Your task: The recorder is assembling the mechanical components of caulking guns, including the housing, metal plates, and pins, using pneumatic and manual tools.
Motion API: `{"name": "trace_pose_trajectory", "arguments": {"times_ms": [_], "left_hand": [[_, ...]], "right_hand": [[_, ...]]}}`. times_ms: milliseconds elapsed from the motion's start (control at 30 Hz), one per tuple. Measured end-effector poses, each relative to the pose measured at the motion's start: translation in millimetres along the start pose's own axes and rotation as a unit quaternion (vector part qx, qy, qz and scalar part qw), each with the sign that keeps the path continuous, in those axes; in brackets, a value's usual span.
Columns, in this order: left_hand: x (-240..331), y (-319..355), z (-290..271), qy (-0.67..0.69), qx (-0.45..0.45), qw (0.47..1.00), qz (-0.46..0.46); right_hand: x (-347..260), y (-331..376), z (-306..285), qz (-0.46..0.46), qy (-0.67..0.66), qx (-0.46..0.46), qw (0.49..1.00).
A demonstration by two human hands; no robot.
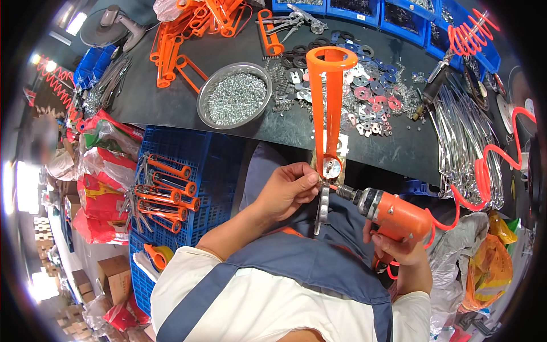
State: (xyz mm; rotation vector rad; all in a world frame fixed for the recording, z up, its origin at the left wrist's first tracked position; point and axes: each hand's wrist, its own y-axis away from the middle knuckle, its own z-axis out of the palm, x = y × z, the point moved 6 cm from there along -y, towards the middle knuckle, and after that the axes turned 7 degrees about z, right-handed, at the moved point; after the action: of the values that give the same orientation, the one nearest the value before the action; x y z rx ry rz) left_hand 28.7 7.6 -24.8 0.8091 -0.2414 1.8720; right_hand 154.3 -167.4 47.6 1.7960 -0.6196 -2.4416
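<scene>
A long orange metal frame (pixel 325 108) with a ring at its far end stands over the table's front edge. Its near end carries a round silver disc (pixel 331 167), and a flat metal lever (pixel 322 211) hangs below. My left hand (pixel 290 191) is closed in a pinch beside that near end; whatever lies between thumb and forefinger is too small to make out. My right hand (pixel 396 246) is wrapped round the grip of an orange power screwdriver (pixel 401 215). Its bit points left, reaching the frame's near end just below the disc.
A metal bowl (pixel 236 96) of small silver parts sits on the dark table (pixel 159 102). Loose washers and plates (pixel 370 94) spread behind the frame. Orange frames (pixel 213 14) pile up far left. Metal rods (pixel 467 142) lie right, near a coiled red hose (pixel 483 176). Finished-looking tools (pixel 165 194) rest on blue crates (pixel 213 165).
</scene>
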Motion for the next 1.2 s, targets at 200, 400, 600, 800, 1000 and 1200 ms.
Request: {"name": "trace_pose_trajectory", "arguments": {"times_ms": [200,400,600,800,1000,1200], "left_hand": [[12,5,-5,-0.324,0.016,0.924,0.202],[1,-1,19,-0.733,-0.073,0.554,0.389],[-9,-7,12,-0.704,-0.085,0.554,0.437],[-12,-13,6,-0.665,-0.102,0.589,0.448],[-11,-17,10,-0.644,-0.115,0.608,0.450],[-16,-17,6,-0.642,-0.104,0.606,0.458]], "right_hand": [[-3,6,-9,0.003,-0.019,0.055,0.998],[-11,-12,-30,-0.001,0.096,0.116,0.989],[-23,-38,-21,0.097,0.136,0.070,0.984],[-53,-58,-13,0.013,0.366,-0.018,0.930],[-87,-93,15,-0.028,0.451,-0.088,0.888],[-99,-127,30,0.185,0.545,-0.167,0.800]]}}
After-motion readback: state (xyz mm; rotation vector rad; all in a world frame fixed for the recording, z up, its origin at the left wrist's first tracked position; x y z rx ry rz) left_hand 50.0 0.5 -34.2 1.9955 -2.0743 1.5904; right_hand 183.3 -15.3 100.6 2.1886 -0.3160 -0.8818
